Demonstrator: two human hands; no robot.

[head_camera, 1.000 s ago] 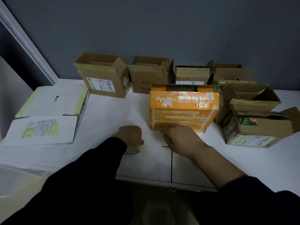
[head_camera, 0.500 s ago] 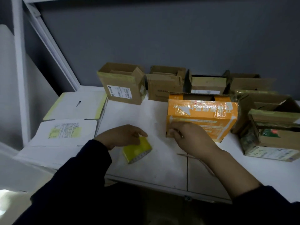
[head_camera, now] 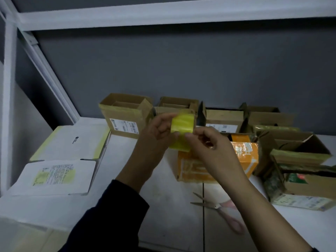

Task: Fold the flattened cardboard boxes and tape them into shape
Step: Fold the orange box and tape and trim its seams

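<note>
Now tape roll [head_camera: 182,130] up at frame centre, well off tabletop; half a second ago it sat low by table. Yellow roll gripped by left hand [head_camera: 156,131], fingers curled round its left side. Meanwhile right hand [head_camera: 209,148] has left orange box [head_camera: 245,155], fingertips pinching at roll's near face. Box stands on white table [head_camera: 163,197] below hands. Pink-handled scissors [head_camera: 218,208] lower right, blades apart. Lower left, flattened white boxes [head_camera: 60,171]; folded brown boxes [head_camera: 125,117] line grey wall [head_camera: 181,70].
</note>
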